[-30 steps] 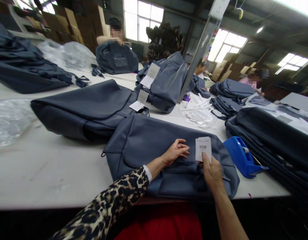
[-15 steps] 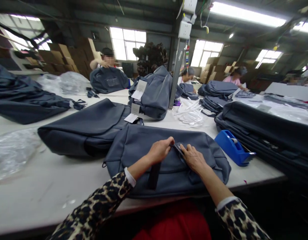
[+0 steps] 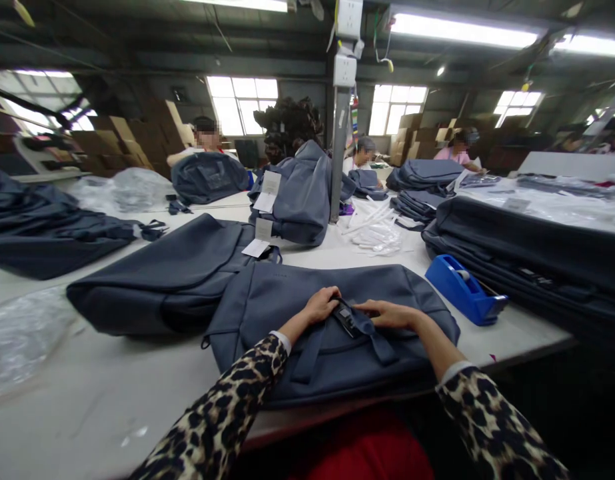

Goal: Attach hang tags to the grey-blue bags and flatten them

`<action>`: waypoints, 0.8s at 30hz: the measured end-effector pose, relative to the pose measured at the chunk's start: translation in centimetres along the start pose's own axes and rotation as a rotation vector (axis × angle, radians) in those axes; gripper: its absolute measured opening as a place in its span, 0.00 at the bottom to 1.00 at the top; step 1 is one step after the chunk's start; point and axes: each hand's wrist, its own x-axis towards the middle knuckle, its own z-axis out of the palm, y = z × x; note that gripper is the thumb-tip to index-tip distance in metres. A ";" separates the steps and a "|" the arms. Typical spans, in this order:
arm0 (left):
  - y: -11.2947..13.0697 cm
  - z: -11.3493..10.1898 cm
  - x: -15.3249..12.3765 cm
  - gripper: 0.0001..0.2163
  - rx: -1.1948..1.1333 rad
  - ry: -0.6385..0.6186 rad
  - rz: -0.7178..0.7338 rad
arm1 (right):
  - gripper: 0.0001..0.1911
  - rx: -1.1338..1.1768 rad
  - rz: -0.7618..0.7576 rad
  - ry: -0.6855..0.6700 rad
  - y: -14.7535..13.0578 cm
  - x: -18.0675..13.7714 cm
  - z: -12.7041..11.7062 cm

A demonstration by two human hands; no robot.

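Observation:
A grey-blue backpack (image 3: pixel 282 293) lies flat on the white table (image 3: pixel 87 393) right in front of me. My left hand (image 3: pixel 321 306) is closed on the bag's dark handle strap (image 3: pixel 348 319) near its top middle. My right hand (image 3: pixel 390 313) rests on the same strap from the right, fingers curled and pinching it. Both sleeves have a leopard print. A second strap end (image 3: pixel 307 350) hangs down the bag toward me.
A blue tape dispenser (image 3: pixel 462 290) stands right of the bag. More grey backpacks (image 3: pixel 162 280) lie left and behind, one upright with paper tags (image 3: pixel 294 193). Stacked dark bags (image 3: pixel 532 253) fill the right. Clear plastic bags (image 3: pixel 22 333) lie at left. Other people work at the far tables.
One second ago my right hand held a white barcode tag above the bag; the tag is out of sight now and both hands have closed on the handle strap. My view rose.

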 end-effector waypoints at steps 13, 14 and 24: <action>1.6 -0.8 -0.7 0.08 0.180 -0.002 0.022 | 0.26 -0.458 -0.032 0.282 -1.8 -2.5 9.4; 2.0 -1.7 -0.9 0.08 0.201 -0.021 0.036 | 0.27 -0.483 -0.030 0.281 -1.4 -2.3 9.6; -3.2 -7.9 -6.7 0.34 0.609 -0.074 -0.200 | 0.27 -0.617 -0.312 0.311 6.4 -1.1 9.7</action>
